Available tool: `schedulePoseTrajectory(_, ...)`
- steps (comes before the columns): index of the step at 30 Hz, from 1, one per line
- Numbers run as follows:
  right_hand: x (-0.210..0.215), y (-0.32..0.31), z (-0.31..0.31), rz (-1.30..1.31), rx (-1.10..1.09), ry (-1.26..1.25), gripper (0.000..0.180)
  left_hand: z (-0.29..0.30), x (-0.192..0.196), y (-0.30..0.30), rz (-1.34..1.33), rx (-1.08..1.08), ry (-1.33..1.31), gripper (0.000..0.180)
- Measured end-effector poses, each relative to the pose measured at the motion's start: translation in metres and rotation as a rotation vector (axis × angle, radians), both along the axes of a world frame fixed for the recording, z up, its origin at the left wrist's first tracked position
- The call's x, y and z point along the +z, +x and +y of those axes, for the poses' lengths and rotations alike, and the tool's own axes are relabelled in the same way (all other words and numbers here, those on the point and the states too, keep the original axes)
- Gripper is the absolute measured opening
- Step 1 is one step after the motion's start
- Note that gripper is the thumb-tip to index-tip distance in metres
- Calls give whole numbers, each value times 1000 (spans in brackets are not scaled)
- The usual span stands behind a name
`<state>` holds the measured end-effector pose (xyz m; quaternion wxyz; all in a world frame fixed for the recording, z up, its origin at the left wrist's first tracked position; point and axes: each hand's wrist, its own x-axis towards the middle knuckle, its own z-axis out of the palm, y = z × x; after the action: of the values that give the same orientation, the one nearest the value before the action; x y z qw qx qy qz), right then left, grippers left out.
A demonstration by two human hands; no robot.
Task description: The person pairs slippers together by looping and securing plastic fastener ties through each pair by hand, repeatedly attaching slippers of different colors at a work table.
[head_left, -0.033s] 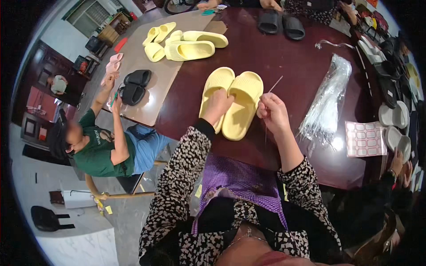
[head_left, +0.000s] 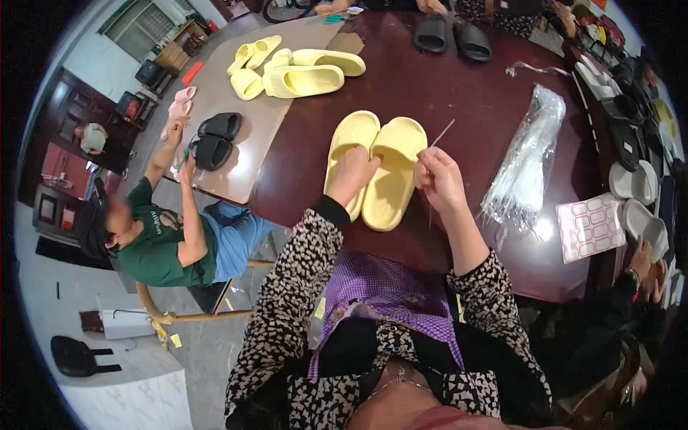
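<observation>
A pair of pale yellow slippers [head_left: 390, 193] lies side by side on the dark red table in front of me, toes away from me. My left hand [head_left: 355, 173] reaches over the left slipper, its fingers closed around the inner edges where the two meet. Just right of the pair, my right hand [head_left: 438, 178] pinches a thin clear strip that looks like a cable tie [head_left: 444, 132]. The strip's upper end sticks up past my fingers, and a thin length hangs below them. My fingertips are close to the right slipper's strap; whether they touch it, I cannot tell.
More yellow slippers [head_left: 304, 80] lie beyond. A bagged bundle of clear ties [head_left: 527, 161] and a label sheet [head_left: 592, 228] are to the right. Slippers line the right edge, where another person's hand [head_left: 638, 261] reaches in. A co-worker [head_left: 165, 229] sits left by black slippers [head_left: 215, 143].
The label sheet at the right has tilted a little, as has the grey slipper beside the other person's hand. Both my hands keep their holds.
</observation>
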<state>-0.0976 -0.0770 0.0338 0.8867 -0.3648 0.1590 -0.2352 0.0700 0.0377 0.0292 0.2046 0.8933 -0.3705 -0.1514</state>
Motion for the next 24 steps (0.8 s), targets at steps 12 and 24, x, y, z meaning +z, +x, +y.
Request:
schedulePoseTrajectory(12, 55, -14, 29, 48, -78, -499, 7, 61, 41, -126, 732, 46, -919, 18)
schedulePoseTrajectory(24, 123, -54, 46, 23, -235, -697, 7, 112, 107, -133, 659, -219, -818, 6)
